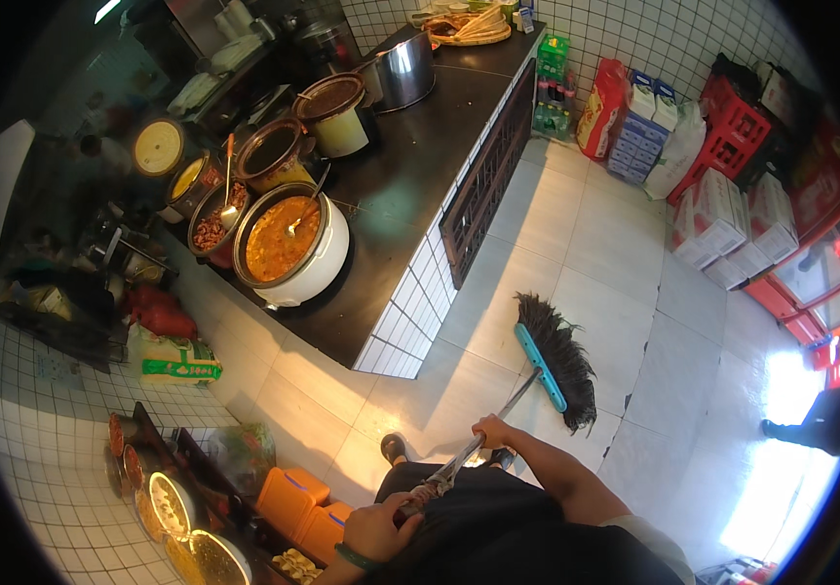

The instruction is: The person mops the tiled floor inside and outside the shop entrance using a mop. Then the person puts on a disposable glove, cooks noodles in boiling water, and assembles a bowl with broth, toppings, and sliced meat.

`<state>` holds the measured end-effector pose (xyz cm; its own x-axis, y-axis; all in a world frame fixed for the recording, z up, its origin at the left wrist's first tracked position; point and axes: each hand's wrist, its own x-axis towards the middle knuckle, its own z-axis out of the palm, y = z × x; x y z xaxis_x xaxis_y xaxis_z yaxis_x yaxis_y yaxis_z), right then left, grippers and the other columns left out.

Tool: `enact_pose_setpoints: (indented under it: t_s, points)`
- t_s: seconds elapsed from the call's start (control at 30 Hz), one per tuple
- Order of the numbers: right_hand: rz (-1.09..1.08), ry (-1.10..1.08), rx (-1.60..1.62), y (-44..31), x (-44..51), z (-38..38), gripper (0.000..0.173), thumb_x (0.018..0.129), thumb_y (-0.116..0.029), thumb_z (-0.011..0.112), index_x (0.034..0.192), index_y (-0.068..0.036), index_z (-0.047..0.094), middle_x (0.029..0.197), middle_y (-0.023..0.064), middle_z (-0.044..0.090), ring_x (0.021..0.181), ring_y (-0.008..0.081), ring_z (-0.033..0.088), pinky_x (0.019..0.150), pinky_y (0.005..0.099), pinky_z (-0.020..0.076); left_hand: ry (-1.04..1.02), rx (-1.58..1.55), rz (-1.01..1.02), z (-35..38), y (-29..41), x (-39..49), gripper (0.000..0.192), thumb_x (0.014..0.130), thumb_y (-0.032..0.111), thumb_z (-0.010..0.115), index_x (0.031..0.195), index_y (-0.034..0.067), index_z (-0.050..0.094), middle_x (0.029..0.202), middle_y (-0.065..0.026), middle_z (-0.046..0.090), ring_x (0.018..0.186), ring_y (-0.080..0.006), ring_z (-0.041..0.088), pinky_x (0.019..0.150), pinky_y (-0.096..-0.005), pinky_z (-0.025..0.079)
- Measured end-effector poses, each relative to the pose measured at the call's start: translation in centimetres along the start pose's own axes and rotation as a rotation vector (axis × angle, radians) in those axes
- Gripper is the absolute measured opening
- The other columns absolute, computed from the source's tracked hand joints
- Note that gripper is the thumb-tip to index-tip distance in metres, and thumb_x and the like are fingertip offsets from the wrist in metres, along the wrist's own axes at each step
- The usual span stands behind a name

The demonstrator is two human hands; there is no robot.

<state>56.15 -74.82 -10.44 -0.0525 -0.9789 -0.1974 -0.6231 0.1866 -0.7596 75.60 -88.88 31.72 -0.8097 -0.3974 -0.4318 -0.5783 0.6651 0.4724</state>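
My left hand (382,528), with a dark green bracelet at the wrist, grips the top end of a broom's handle (451,469). Further down the same pole, my right hand (494,432) is closed around it. The handle has cloth or cord wound about its upper part. Beyond my feet, the broom head lies on the tiled floor (603,292), with a turquoise block (539,368) and dark, frayed bristles (560,358) spread to the right. No swept debris can be made out beside the bristles.
A dark-topped counter (391,219) holds a white pot of red stew (281,241) and several other pots. Cartons (712,216), red crates (727,139) and a red sack (601,110) line the far side. Orange bins (292,497) stand lower left. Another person's leg (811,428) shows at right.
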Motion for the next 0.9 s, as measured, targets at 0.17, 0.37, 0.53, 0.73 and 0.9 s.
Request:
enact_pose_setpoints:
  t_s: [0.17, 0.37, 0.53, 0.73, 0.9]
  points:
    - [0.18, -0.34, -0.159, -4.3, 4.2, 2.3, 0.038, 0.059, -0.038, 0.076, 0.085, -0.014, 0.062, 0.082, 0.0113, 0.062, 0.086, 0.0312, 0.058, 0.075, 0.0408, 0.0445, -0.001, -0.273, -0.002, -2.1, -7.9, -1.2, 0.023, 0.078, 0.029, 0.063, 0.099, 0.019, 0.061, 0.066, -0.0089, 0.064, 0.06, -0.0268, 0.063, 0.055, -0.0354, 0.05]
    - [0.237, -0.203, 0.088, -9.0, 9.9, 5.0, 0.031, 0.059, -0.027, 0.076, 0.08, -0.01, 0.06, 0.08, 0.0146, 0.06, 0.079, 0.0341, 0.057, 0.069, 0.0411, 0.0455, 0.182, -0.634, 0.031, -7.8, -18.3, -0.4, 0.031, 0.071, 0.027, 0.072, 0.096, 0.011, 0.063, 0.066, -0.0086, 0.064, 0.059, -0.0202, 0.064, 0.057, -0.0274, 0.051]
    - [0.254, -0.133, 0.275, -10.3, 12.8, 6.9, 0.025, 0.057, -0.02, 0.073, 0.069, -0.009, 0.054, 0.067, 0.0131, 0.052, 0.064, 0.0284, 0.052, 0.06, 0.0343, 0.0421, 0.045, -0.529, 0.263, -11.6, -22.6, 2.0, 0.026, 0.075, 0.033, 0.067, 0.09, 0.012, 0.061, 0.061, -0.0095, 0.061, 0.056, -0.0281, 0.062, 0.053, -0.0367, 0.05]
    - [0.493, 0.041, 0.591, -12.0, 15.7, 9.3, 0.015, 0.067, -0.01, 0.07, 0.077, -0.005, 0.061, 0.077, 0.0066, 0.061, 0.073, 0.0161, 0.057, 0.064, 0.0308, 0.0453, 0.05, -0.401, 0.293, -15.1, -26.6, 5.8, 0.024, 0.079, 0.029, 0.06, 0.091, 0.008, 0.061, 0.066, -0.0152, 0.063, 0.059, -0.0325, 0.063, 0.056, -0.0396, 0.051]
    - [0.445, 0.061, 0.324, -14.8, 20.3, 10.6, 0.015, 0.072, -0.009, 0.065, 0.087, -0.004, 0.064, 0.084, 0.0071, 0.064, 0.076, 0.0149, 0.059, 0.067, 0.0287, 0.0472, -0.012, -0.4, 0.277, -18.7, -32.4, 9.9, 0.023, 0.079, 0.029, 0.058, 0.088, 0.007, 0.061, 0.071, -0.0166, 0.064, 0.067, -0.0352, 0.063, 0.061, -0.0421, 0.051]
